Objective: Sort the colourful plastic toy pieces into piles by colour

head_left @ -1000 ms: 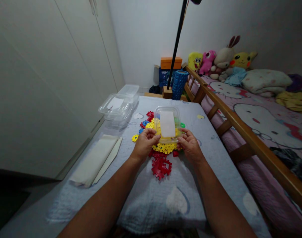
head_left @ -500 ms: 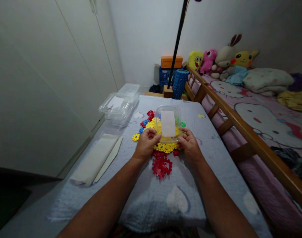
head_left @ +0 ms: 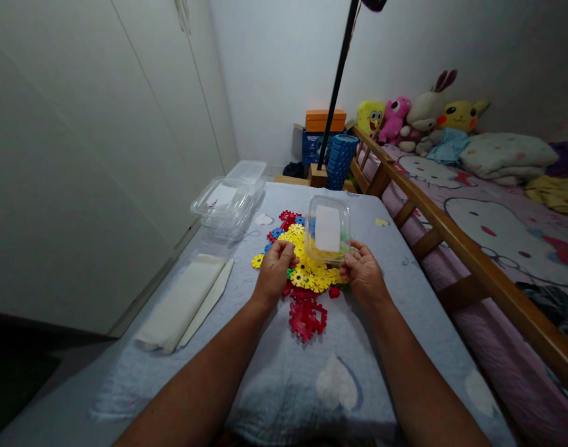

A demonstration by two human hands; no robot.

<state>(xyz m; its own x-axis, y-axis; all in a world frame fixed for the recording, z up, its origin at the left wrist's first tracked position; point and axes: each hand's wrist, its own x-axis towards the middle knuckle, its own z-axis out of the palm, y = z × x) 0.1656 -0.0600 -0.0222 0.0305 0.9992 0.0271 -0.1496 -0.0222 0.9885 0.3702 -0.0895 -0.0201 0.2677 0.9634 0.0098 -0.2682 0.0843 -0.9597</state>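
Observation:
My right hand (head_left: 364, 272) pinches the lower right corner of a clear plastic lid (head_left: 310, 233), which is tilted up above the table. A white paper label (head_left: 328, 228) is stuck on the lid. My left hand (head_left: 275, 272) is just left of the lid and apart from it, fingers curled together with nothing visible in them. Beneath the hands lies a pile of yellow flower-shaped plastic pieces (head_left: 306, 277), with a few blue and green ones. Red pieces (head_left: 305, 320) lie at the near end of the pile, and more red ones (head_left: 289, 217) at the far end.
Clear plastic containers (head_left: 228, 205) are stacked at the table's back left. A folded beige cloth (head_left: 185, 301) lies at the left. A wooden bed rail (head_left: 432, 214) runs along the right side. A black pole (head_left: 337, 81) rises behind the table.
My left hand has let go of the lid. My right hand has carried the lid a little to the right, uncovering more of the yellow pieces.

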